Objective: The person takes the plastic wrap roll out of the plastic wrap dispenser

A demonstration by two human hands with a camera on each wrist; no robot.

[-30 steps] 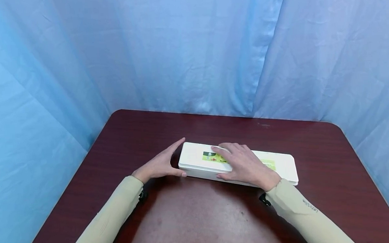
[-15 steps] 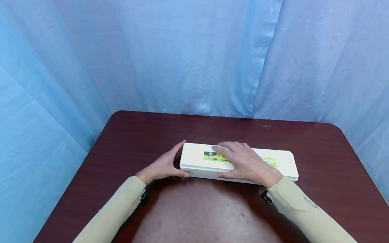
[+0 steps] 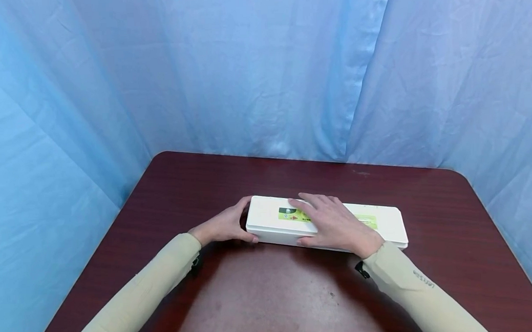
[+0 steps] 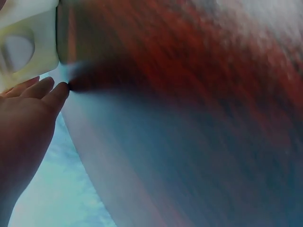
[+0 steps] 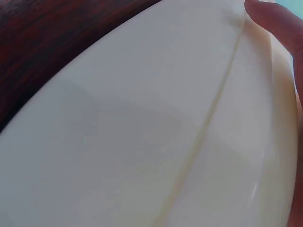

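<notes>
A long white box (image 3: 267, 205) with a lid lies lengthwise on the table, a green and yellow label (image 3: 289, 214) on its top. My left hand (image 3: 226, 226) holds its left end, thumb at the near corner and fingers at the far one. Laid across the middle, my right hand (image 3: 331, 225) grips it with the thumb on the near side and the fingers over the top; it covers part of the label. In the left wrist view, the box's end (image 4: 45, 33) shows a round recess. The right wrist view has the seam (image 5: 208, 120) under the lid and my thumb (image 5: 279, 23).
The dark red-brown table (image 3: 196, 178) has rounded back corners. Light blue curtains (image 3: 245, 79) hang behind it and along both sides. Black straps (image 3: 362, 270) show at the cuffs of my pale sleeves (image 3: 411, 288).
The fingers of my left hand have drawn in around the far left corner of the box. The box has shifted very slightly; my right hand stays across it.
</notes>
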